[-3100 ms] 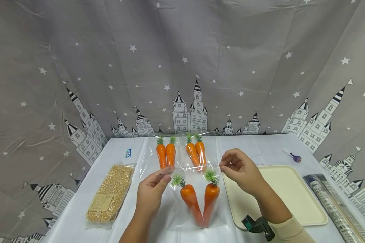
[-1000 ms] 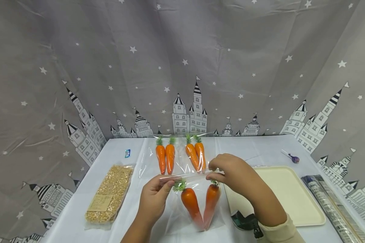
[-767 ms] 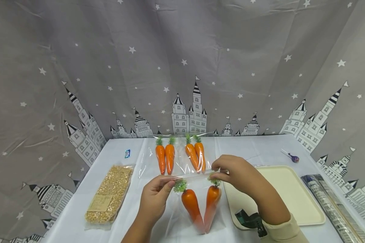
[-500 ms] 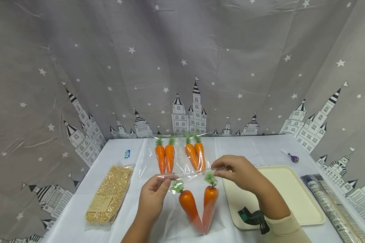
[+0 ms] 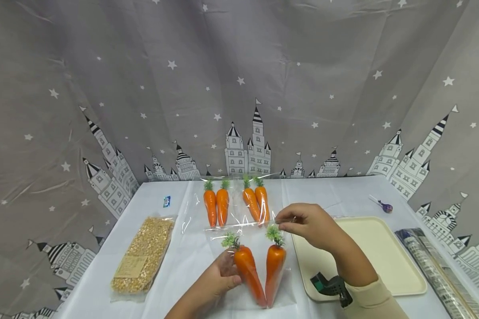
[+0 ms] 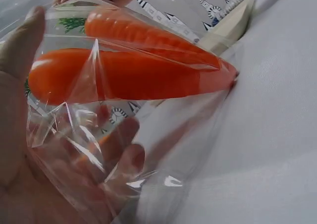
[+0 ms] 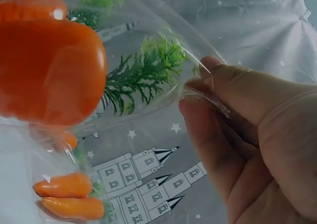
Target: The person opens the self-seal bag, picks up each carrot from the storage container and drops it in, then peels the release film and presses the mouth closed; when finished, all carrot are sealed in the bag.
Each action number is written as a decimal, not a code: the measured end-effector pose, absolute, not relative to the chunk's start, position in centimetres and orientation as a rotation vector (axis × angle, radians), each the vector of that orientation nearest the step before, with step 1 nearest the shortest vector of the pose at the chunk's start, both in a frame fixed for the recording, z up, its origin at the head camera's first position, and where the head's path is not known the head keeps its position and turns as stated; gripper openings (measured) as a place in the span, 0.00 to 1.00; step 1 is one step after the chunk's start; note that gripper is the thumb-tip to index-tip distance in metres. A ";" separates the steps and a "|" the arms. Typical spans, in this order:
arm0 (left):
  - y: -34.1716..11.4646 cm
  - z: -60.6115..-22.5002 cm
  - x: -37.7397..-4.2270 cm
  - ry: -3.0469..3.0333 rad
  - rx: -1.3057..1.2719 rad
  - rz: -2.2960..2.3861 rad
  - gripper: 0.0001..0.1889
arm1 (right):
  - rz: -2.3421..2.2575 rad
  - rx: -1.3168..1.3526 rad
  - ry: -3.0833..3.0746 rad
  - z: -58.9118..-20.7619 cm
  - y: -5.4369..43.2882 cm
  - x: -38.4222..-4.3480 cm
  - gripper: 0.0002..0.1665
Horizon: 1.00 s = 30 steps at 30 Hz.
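A clear plastic bag [image 5: 253, 266] with two orange carrots stands tilted in front of me. The left carrot [image 5: 247, 270] and right carrot [image 5: 276, 270] have green leafy tops, and their tips meet at the bottom. My right hand [image 5: 309, 223] pinches the bag's upper right corner between thumb and fingers, as the right wrist view confirms. My left hand [image 5: 217, 283] is at the bag's left side, thumb apart from the fingers. In the left wrist view its fingers [image 6: 124, 154] lie behind the clear film and the thumb [image 6: 25, 43] stands free of the carrots.
Farther back lie two clear bags with carrots [image 5: 222, 206]. A pack of yellow grain [image 5: 148, 248] and a small blue packet [image 5: 166, 201] lie left. To the right are a cream tray [image 5: 383, 257], a lollipop [image 5: 387, 207] and a wrapped roll [image 5: 434, 266]. A castle-print curtain [image 5: 239, 88] hangs behind.
My left hand has let go of the bag's top left edge and moved down to its left side. The right hand, after working along the top edge, stays at the upper right corner.
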State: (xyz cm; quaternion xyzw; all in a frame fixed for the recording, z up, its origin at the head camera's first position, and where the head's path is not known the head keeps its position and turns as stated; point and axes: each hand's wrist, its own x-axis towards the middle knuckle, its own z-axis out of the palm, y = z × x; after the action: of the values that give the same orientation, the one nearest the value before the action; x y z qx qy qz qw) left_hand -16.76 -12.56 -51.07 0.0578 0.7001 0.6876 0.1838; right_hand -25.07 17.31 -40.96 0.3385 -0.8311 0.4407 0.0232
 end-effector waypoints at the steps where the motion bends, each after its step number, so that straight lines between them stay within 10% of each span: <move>1: -12.5 -51.2 -16.7 1.944 0.190 1.948 0.52 | 1.355 1.042 -2.577 -41.0 17.2 -25.1 0.07; 11: -11.9 -51.7 -16.5 1.884 0.198 2.054 0.36 | 1.457 0.976 -2.607 -41.5 16.7 -25.0 0.12; 24: -12.9 -51.4 -16.9 1.803 0.028 2.216 0.42 | 2.508 1.120 -2.438 -48.7 14.7 -26.5 0.52; 30: -14.4 -51.5 -17.1 1.783 -0.048 2.233 0.39 | 2.548 1.077 -2.672 -51.0 11.9 -25.5 0.35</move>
State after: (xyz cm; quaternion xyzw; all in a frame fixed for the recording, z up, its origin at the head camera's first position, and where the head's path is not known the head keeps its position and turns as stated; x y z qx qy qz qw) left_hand -17.13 -14.39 -51.53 -0.0165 0.6177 0.7734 0.1413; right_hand -25.54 11.89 -51.01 0.2629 -0.6521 0.6218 -0.3450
